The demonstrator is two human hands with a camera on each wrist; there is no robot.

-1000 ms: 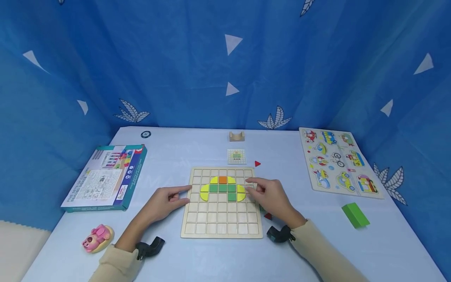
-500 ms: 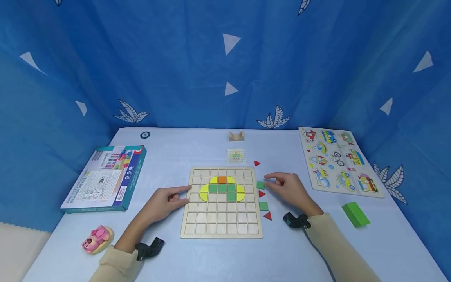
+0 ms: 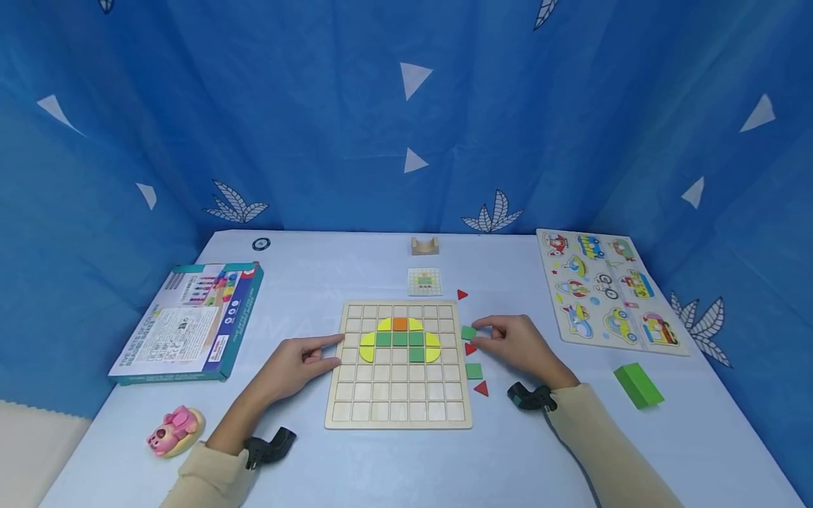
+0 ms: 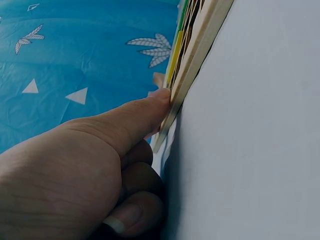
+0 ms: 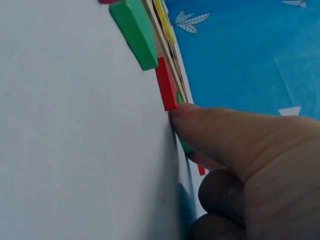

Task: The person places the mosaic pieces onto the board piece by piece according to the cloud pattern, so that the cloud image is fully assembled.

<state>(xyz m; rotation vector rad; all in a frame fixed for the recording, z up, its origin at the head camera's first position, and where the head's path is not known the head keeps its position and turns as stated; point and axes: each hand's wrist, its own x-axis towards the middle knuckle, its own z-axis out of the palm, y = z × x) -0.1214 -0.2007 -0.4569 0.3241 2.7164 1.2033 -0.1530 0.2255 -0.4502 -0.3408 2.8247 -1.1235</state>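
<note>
A wooden grid board (image 3: 362,410) lies on the table, bearing yellow rounded pieces (image 3: 368,346), an orange square (image 3: 400,324) and several green squares (image 3: 399,339). At its left edge, my left hand (image 3: 293,367) touches the side with thumb (image 4: 142,115) and forefinger; in the left wrist view the other fingers are curled under. Right of the board, my right hand (image 3: 517,343) pinches a green square tile (image 3: 468,332) between thumb and forefinger. Below that tile lie a red triangle (image 3: 471,348), another green square (image 3: 473,371) and a second red triangle (image 3: 482,388).
A pattern card (image 3: 424,281) and a wooden holder (image 3: 425,246) stand behind the board, near a red triangle (image 3: 462,294). A box (image 3: 190,317) and pink bear figure (image 3: 174,430) are at left. A picture puzzle (image 3: 606,296) and green block (image 3: 638,386) are at right.
My right hand has moved right, off the board's edge, to the green square tile and taken hold of it. My left hand has stayed at the board's left edge.
</note>
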